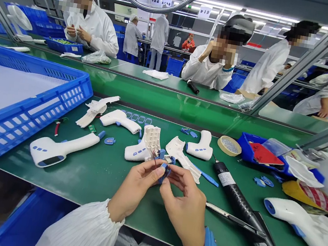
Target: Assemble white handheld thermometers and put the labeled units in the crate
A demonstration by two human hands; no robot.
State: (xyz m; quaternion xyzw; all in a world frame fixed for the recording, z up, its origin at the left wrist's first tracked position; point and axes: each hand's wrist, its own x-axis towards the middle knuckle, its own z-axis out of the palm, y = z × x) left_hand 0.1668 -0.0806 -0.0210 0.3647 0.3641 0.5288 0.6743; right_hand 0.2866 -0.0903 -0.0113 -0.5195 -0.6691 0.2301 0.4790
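Note:
Near the front of the green bench, my left hand (136, 185) and my right hand (187, 200) meet fingertip to fingertip. Both pinch a small blue plastic part (162, 173), largely covered by my fingers. Thin dark red wires (154, 158) run from near it toward an opened white thermometer gun body (137, 152) just behind my hands. That body lies on its side, ribbed handle interior showing. To its right rests a loose white half shell (180, 151), with a blue strip (209, 178) by its lower end. A blue wristband circles my right wrist.
At left stands a large blue crate (70, 101). White thermometer guns (52, 148) lie around. On the right are a black electric screwdriver (234, 193), tweezers (230, 216), a tape roll (229, 145) and a blue parts bin (246, 147). Co-workers in white coats occupy the far side.

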